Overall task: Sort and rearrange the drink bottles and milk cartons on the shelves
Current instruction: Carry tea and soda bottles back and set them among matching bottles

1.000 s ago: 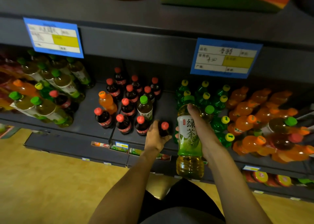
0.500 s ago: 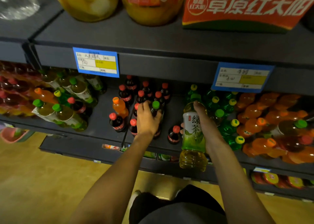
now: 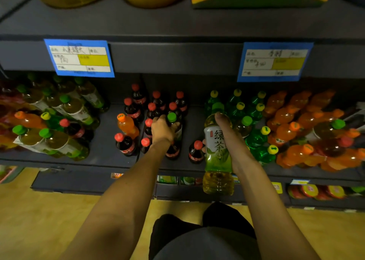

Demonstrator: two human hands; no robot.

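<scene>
The scene is dim, with the space under the upper shelf (image 3: 177, 25) sunk in deep shadow while the yellow floor (image 3: 49, 210) catches more light. Wide-angle distortion bows the shelf edges toward the frame's sides. Writing on the blue price tags (image 3: 79, 58) is soft and unreadable, and the orange bottles (image 3: 296, 133) at right smear into blur.

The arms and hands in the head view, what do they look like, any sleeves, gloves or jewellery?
Both forearms are bare with no sleeves in view. The left hand and right hand wear no gloves. No watch, band or ring shows on the wrists or fingers. No markings are visible in this dim light.
</scene>
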